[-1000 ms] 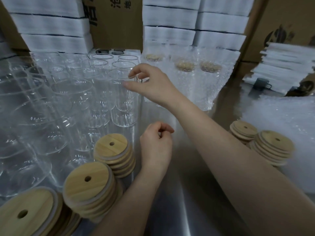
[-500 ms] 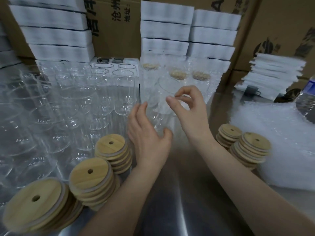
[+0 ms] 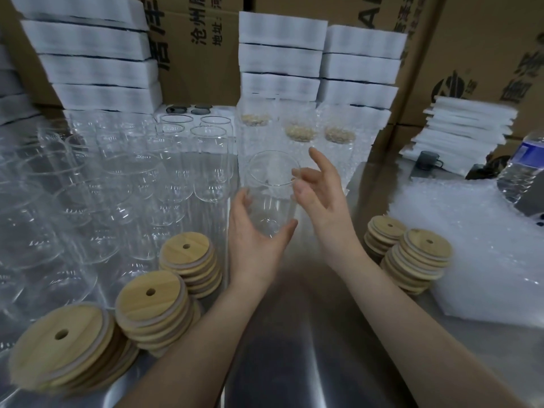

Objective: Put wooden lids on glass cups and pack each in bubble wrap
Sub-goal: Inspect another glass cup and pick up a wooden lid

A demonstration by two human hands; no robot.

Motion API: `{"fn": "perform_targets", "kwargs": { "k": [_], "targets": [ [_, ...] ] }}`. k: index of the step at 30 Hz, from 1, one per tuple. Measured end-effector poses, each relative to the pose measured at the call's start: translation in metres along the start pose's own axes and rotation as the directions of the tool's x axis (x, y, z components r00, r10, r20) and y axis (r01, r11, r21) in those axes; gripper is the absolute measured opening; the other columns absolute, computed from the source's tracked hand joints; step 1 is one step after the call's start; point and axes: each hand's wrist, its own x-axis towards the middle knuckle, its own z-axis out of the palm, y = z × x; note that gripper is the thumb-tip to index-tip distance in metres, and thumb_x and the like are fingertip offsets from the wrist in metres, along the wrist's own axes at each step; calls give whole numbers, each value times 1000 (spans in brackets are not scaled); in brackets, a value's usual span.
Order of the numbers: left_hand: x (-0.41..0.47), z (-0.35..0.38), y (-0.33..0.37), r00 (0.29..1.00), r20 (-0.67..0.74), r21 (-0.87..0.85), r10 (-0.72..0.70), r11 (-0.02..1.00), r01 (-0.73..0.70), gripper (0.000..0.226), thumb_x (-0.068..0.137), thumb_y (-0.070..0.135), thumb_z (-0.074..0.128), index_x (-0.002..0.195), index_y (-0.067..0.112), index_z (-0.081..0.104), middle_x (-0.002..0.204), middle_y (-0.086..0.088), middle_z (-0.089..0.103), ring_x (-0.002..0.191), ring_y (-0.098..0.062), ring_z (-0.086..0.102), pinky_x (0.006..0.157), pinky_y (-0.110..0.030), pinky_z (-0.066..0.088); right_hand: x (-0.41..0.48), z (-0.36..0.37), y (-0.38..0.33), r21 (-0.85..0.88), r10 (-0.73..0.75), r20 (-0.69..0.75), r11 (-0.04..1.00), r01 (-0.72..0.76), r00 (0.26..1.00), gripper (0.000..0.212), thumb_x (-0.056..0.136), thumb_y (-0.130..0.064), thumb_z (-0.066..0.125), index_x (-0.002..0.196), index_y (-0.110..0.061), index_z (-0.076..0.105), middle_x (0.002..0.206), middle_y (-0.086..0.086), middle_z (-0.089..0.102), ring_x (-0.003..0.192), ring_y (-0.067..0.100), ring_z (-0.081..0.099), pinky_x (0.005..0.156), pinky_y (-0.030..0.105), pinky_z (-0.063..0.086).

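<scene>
Nearest the person, on the left of the steel table (image 3: 294,363), three lid stacks (image 3: 150,293) are sitting in a row. Just past them the left hand (image 3: 256,240) is cupping the lower half of a bare cup (image 3: 270,195), with the fingers curling round its left side and the thumb clamping the right. The cup is standing upright, its long axis near vertical and its open mouth facing up, with no lid on it yet.

The right hand (image 3: 321,198) is hovering at the cup's right rim with fingers spread and gripping nothing; whether a fingertip is touching the glass, I cannot tell. Since this is the free hand, the right lids (image 3: 426,245), lying to its right and slightly nearer the person, are probably the easier reach. Beyond them bubble wrap (image 3: 485,260) is lying heaped. Farther back, wrapped cups (image 3: 300,134) are standing behind the held cup.
</scene>
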Motion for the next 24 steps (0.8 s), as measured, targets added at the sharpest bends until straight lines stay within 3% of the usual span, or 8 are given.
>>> {"fn": "perform_targets", "kwargs": {
  "k": [4,6,10,14,20,24],
  "targets": [
    [-1,1,-2,998,56,9,-2,1000,1,92,73,19,86,147,21,32,144,5,44,136,-8,41,114,-34,35,2,-4,-1,20,86,104,996,-88,991,68,84,-39,59,147,-28,36,134,-2,57,112,-4,59,88,11,47],
    [0,2,-2,996,82,-16,-16,1000,18,98,72,16,86,150,18,26,146,5,38,139,-8,36,117,-37,31,3,-5,0,20,94,137,995,-98,986,62,82,-37,60,141,-31,43,134,-5,58,116,1,59,90,13,47],
    [2,2,-1,997,72,-68,-27,997,32,103,67,18,90,149,13,28,148,-2,40,137,-6,35,116,-27,29,4,-8,0,63,105,149,991,-116,983,54,83,-31,60,136,-32,47,128,-7,62,116,4,60,88,16,48],
    [3,1,0,999,38,-68,-13,998,16,94,69,20,90,145,15,34,143,1,46,130,-2,41,109,-20,31,5,-11,0,116,145,146,980,-162,979,51,83,-34,58,133,-29,54,129,-3,65,119,11,58,96,30,46],
    [2,0,2,998,17,-61,65,996,-64,88,67,18,90,139,21,40,136,7,51,126,-2,46,110,-26,37,8,-15,-4,229,219,100,944,-236,971,36,85,-30,64,121,-22,67,122,3,70,123,33,57,106,49,41],
    [1,-1,1,993,8,2,120,993,-120,88,65,17,90,137,22,41,137,8,51,128,-5,47,110,-34,39,12,-18,-9,284,286,78,912,-296,955,23,88,-24,62,108,-17,71,113,4,73,117,30,63,99,47,47]
  ]
}}
